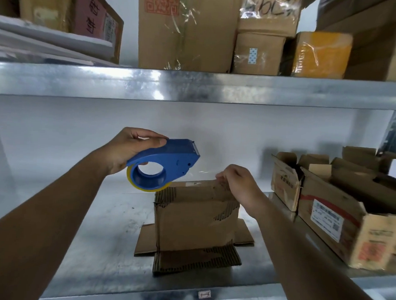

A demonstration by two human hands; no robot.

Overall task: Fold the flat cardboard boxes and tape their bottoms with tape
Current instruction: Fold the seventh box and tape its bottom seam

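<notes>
Blue plastic tape dispenser [167,162] gripped by left hand [129,150], clear tape end [205,172] pinched at three o'clock by right hand [241,183], torn corrugated cardboard box [196,215] upright on galvanised steel shelf [107,232]

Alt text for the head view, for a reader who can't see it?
Left hand holds a blue tape dispenser above a small cardboard box on a metal shelf; right hand pinches clear tape at the box's top edge.

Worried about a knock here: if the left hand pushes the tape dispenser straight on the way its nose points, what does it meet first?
Probably the right hand pinching the tape end above the cardboard box; the dispenser in the left hand points rightward at it, though depth is unclear.
</notes>
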